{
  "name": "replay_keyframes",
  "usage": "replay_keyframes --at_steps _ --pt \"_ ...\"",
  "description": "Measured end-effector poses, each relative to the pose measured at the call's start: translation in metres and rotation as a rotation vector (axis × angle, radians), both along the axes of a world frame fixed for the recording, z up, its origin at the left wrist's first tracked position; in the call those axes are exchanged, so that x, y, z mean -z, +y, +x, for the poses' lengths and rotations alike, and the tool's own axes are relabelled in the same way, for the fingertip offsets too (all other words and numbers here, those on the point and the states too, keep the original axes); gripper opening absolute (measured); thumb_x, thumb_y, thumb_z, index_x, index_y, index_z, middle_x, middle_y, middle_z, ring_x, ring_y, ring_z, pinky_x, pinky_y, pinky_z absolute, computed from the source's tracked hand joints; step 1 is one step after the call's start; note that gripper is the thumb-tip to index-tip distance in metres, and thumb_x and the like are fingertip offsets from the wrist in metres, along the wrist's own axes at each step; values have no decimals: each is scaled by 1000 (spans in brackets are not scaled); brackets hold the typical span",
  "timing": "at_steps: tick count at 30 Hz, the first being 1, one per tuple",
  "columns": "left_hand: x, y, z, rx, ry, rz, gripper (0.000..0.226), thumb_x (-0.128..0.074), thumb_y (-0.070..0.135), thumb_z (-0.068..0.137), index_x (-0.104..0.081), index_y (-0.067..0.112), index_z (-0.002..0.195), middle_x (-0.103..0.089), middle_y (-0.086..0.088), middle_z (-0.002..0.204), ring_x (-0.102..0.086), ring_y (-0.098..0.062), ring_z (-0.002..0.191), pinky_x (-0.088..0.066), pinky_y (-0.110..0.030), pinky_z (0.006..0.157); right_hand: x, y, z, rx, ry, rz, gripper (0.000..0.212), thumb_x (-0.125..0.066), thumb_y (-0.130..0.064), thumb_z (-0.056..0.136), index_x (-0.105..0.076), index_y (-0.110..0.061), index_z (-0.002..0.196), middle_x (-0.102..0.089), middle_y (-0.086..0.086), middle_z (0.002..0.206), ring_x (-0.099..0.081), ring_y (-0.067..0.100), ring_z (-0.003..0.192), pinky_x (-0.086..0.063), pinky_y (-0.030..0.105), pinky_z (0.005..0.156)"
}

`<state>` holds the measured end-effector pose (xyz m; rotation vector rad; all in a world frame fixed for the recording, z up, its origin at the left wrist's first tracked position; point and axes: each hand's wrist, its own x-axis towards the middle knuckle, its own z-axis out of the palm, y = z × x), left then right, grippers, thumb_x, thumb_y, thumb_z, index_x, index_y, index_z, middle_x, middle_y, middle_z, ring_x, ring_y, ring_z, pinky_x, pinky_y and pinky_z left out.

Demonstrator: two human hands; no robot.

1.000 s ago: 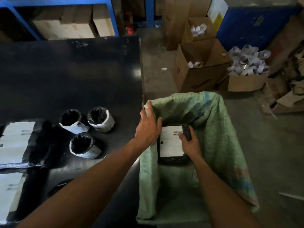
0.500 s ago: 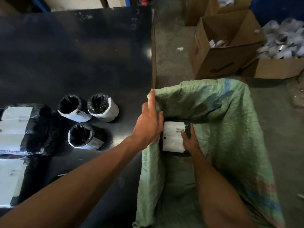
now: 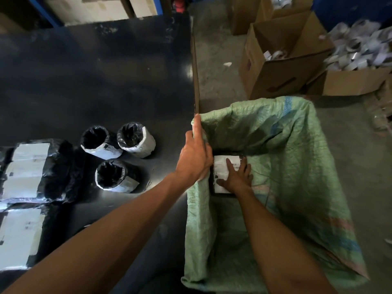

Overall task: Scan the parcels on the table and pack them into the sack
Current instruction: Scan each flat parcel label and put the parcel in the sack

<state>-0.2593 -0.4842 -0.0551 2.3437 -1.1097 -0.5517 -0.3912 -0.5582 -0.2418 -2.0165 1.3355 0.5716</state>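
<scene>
- sack [image 3: 297,158]: pale green, blue and pink stripes
- table [image 3: 95,81]: black
- parcels [image 3: 115,176]: black wrap, white labels
- boxes [image 3: 275,66] at 1 o'clock: brown

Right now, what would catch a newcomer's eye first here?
The green sack hanging open off the table's right edge, with the left hand gripping its rim and the right hand pressing a labelled parcel flat inside. Next, three round black-wrapped parcels clustered on the table left of the sack, and flat parcels at the far left edge.
</scene>
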Motion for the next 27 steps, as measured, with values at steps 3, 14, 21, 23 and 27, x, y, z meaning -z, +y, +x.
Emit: replay_keyframes --at_steps 3,14,21,23,27 --pt "-5 3 -1 -10 65 -1 81 -50 20 99 1 22 161 -44 -18 130 -61 -41 94 -48 -45 82 -25 -5 -4 13 3 0 97 -67 -61 87 -9 -39 162 19 6 169 12 38 155 -6 53 124" --pt "-37 66 12 31 100 -59 80 -45 52 100 -8 16 160 -30 -13 152 -43 -35 135 -41 -46 104 -174 -25 -34 132 -95 -223 81 -60 -56 95 -27 -23 160 -28 20 162 -32 41 148 -30 50 121" --pt "-64 148 79 -29 -37 -112 75 -54 45 98 -23 10 156 -34 -19 150 -40 -38 138 -41 -47 107 -269 27 9 112 -278 -396 77 -59 -57 95 -33 -20 157 -36 16 159 -36 37 146 -33 49 117" --pt "-70 177 102 -82 -60 -123 72 -58 43 96 -29 10 154 -38 -18 147 -43 -37 135 -42 -45 104 -285 59 32 72 -330 -413 73 -57 -57 96 -34 -23 156 -36 14 159 -38 35 145 -34 48 117" --pt "-75 247 150 -182 -97 -83 70 -59 44 95 -33 12 151 -41 -18 143 -46 -40 131 -42 -48 103 -296 126 81 -56 -411 -421 69 -60 -55 94 -41 -24 153 -44 12 153 -45 32 141 -40 46 114"
